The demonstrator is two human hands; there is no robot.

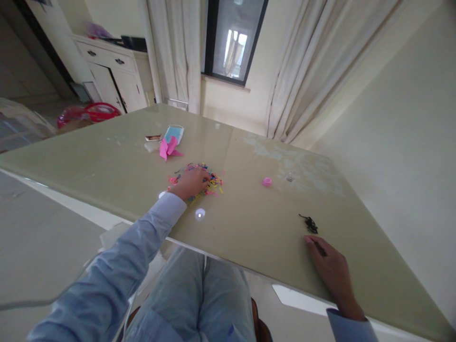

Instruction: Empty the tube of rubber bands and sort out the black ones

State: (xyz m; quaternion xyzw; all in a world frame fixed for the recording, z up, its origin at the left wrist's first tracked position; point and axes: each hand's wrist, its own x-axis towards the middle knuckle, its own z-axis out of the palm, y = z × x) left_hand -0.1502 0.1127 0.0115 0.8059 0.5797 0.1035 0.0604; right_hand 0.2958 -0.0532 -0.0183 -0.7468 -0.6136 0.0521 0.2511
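My left hand (190,183) rests on a pile of small, colourful bands (214,180) on the table. Its fingers are curled down into the pile, and whatever is between them is hidden. Near the right side, my right hand (330,267) lies on the table with its thumb and fingertips pressed together. I cannot make out what is in that pinch. Just beyond those fingertips sits a small heap of black bands (310,224), with one strand trailing to the left.
The greenish table (242,232) carries a pink ring-shaped item (267,182), a small clear piece (289,177) and a whitish disc (200,214). Farther back lie a pink folded-paper shape (169,148) and a blue face mask (174,135). A white cabinet (117,78) stands behind.
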